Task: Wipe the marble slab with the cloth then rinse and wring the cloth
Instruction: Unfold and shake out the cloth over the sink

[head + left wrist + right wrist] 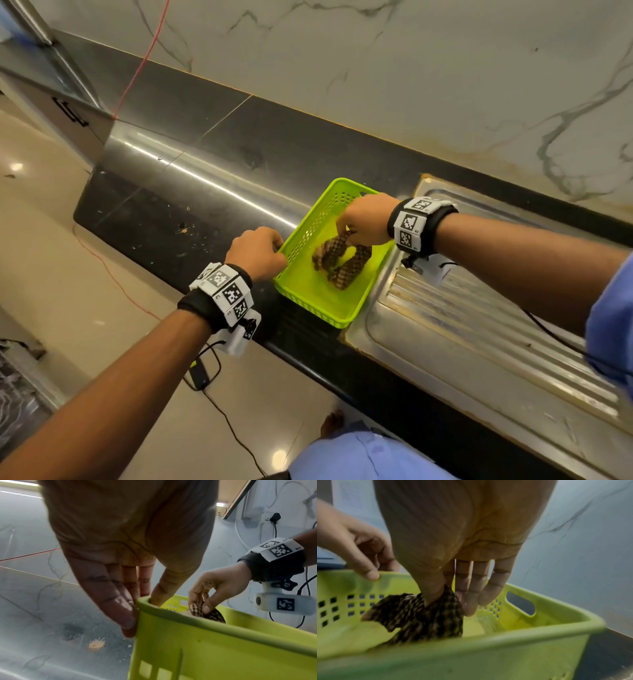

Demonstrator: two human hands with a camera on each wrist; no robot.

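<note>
A brown checked cloth [337, 255] hangs crumpled inside a lime green plastic basket [308, 287] that stands on the dark marble slab [205, 178]. My right hand [359, 222] reaches down into the basket and pinches the cloth's top between thumb and fingers. In the right wrist view, the cloth [419, 618] droops from that pinch [447, 601] above the basket floor [539, 635]. My left hand [263, 250] grips the basket's near left rim. The left wrist view shows its thumb inside the rim [205, 623] and its fingers [126, 619] outside.
A steel sink drainboard [462, 325] lies right of the basket. An orange splat [96, 644] and crumbs [183, 229] mark the slab left of it. A marble-patterned wall [376, 68] backs the counter. A red cord [150, 58] and black cables [219, 414] hang near the front edge.
</note>
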